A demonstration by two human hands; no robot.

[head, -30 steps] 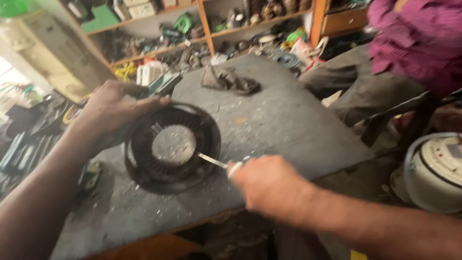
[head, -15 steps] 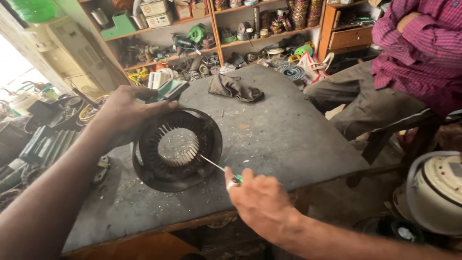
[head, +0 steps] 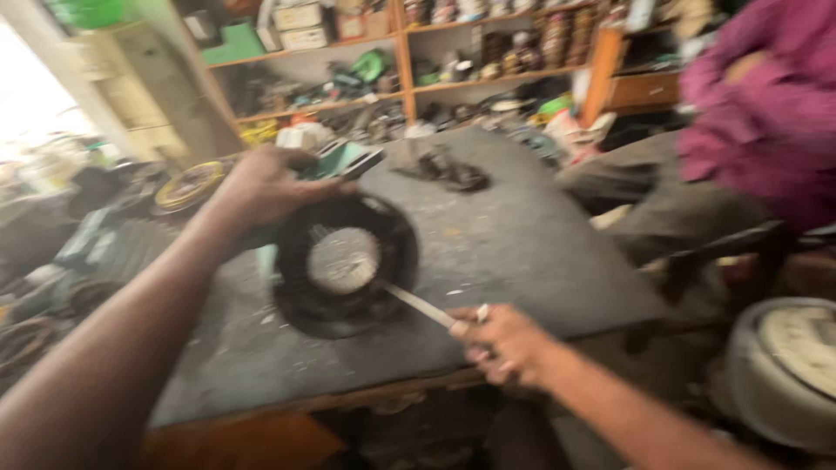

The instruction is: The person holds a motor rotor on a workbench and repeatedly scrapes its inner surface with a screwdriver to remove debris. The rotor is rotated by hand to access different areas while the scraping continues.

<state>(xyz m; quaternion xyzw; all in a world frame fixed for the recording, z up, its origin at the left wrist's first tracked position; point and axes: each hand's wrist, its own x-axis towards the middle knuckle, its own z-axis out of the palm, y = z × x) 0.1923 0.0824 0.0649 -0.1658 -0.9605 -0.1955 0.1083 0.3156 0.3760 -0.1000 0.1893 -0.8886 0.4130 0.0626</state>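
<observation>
Left hand (head: 261, 187) grips my black round housing (head: 347, 264) by its rim, right hand (head: 505, 341) fisted around a screwdriver (head: 418, 305). Tip's at the metal core (head: 344, 259), so I'd guess prying's barely started.

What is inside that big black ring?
Inside the black ring sits a silvery round core, too blurry to see clearly. A thin metal tool from the right hand reaches toward it. Underneath is hidden.
</observation>
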